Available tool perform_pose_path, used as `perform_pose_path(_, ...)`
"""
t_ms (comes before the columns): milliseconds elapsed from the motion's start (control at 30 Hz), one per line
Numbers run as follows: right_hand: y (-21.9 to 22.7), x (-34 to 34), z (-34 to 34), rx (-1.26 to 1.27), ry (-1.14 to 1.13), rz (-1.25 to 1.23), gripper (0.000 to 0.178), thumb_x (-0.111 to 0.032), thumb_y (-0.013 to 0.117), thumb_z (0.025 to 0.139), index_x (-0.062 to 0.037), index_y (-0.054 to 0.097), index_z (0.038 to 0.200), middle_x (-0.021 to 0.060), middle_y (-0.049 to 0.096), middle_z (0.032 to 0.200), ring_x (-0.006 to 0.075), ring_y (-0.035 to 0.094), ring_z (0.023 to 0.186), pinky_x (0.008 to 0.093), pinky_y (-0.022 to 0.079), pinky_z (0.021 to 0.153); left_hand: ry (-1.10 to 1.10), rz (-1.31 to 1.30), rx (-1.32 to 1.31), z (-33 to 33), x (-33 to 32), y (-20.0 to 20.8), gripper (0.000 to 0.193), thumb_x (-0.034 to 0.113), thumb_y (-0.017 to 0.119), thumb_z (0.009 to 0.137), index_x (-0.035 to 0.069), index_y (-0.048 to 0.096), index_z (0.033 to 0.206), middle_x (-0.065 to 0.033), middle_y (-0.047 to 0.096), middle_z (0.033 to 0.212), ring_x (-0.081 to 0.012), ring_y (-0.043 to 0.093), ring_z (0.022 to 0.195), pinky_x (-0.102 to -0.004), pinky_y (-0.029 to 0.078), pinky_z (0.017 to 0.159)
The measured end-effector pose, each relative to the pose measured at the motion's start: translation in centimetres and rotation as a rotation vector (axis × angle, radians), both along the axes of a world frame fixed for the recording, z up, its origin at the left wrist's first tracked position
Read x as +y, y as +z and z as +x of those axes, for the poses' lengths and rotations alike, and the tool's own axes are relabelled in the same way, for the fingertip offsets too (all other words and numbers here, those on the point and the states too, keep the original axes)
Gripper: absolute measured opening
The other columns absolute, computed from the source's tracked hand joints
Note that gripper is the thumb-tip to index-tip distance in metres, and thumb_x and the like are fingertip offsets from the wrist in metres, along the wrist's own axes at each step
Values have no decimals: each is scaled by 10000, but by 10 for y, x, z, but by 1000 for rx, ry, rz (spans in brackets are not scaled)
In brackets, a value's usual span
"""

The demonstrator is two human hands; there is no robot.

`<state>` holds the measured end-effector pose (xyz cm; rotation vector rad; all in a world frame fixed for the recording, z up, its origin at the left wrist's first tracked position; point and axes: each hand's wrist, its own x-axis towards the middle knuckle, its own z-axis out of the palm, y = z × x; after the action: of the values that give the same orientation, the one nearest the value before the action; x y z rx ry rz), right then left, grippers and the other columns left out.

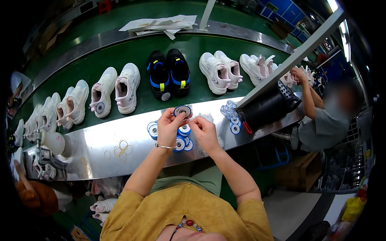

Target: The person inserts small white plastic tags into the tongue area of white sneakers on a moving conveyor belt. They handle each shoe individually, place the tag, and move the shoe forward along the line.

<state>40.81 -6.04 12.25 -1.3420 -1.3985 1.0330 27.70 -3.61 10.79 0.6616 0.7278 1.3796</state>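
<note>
My left hand [167,127] pinches a round hang tag [183,110] with a blue rim and a dark centre, held up above the metal table. Close beside it, my right hand [206,135] has thumb and forefinger pressed together near the tag's lower edge. What lies between those fingertips is too small to make out. Under and between my hands lie several more round tags [180,143] in a loose pile. Just beyond stands a pair of black shoes [180,72] with blue and yellow trim; a round tag [165,96] hangs at one heel.
White shoes with pink linings [128,88] line the green belt on both sides. Rubber bands [122,149] lie on the metal table [90,138] at left, more tags [230,113] at right. A slanted post [277,68] and black roll [265,108] stand near a co-worker [327,124].
</note>
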Motion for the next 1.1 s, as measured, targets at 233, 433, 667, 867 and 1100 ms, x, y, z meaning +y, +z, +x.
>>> perform_pose_path(233, -6, 13, 45, 82, -48, -10, 142, -94, 564, 867, 31, 560, 801, 51, 546, 618, 78, 478, 570, 252, 386, 505, 1, 28, 80, 48, 3, -6, 113, 19, 624, 838, -6, 616, 949, -79, 662, 915, -128, 634, 826, -238, 512, 746)
perform_pose_path(433, -2, 21, 95, 82, -44, 71, 157, -129, 541, 893, 26, 553, 915, 115, 595, 715, 151, 541, 643, 285, 444, 595, -99, 96, 265, 91, 3, 15, 130, -2, 621, 832, -13, 642, 960, -70, 647, 983, -113, 594, 892, -224, 467, 802)
perform_pose_path(667, 2, 10, 145, -268, -43, 196, 114, -100, 535, 892, 10, 560, 902, 150, 601, 738, 238, 604, 677, 320, 459, 616, -152, 78, 244, 135, 15, 7, 174, 23, 625, 841, -14, 643, 1010, -47, 650, 943, -89, 585, 843, -198, 454, 763)
perform_pose_path(867, 0, 17, 173, -243, -21, 235, 81, -105, 535, 885, -23, 539, 884, 167, 563, 705, 329, 565, 632, 367, 427, 549, -158, 119, 391, 167, 24, 6, 143, 47, 653, 824, 0, 637, 958, -22, 645, 873, -73, 581, 795, -189, 452, 708)
perform_pose_path(1100, 13, 65, 225, 177, 119, 63, 170, -154, 572, 903, -15, 572, 1002, -25, 488, 686, 42, 415, 617, 209, 345, 532, -83, 308, 610, 198, 64, 11, 92, 62, 636, 846, -9, 614, 901, -37, 615, 856, -97, 588, 770, -211, 467, 702)
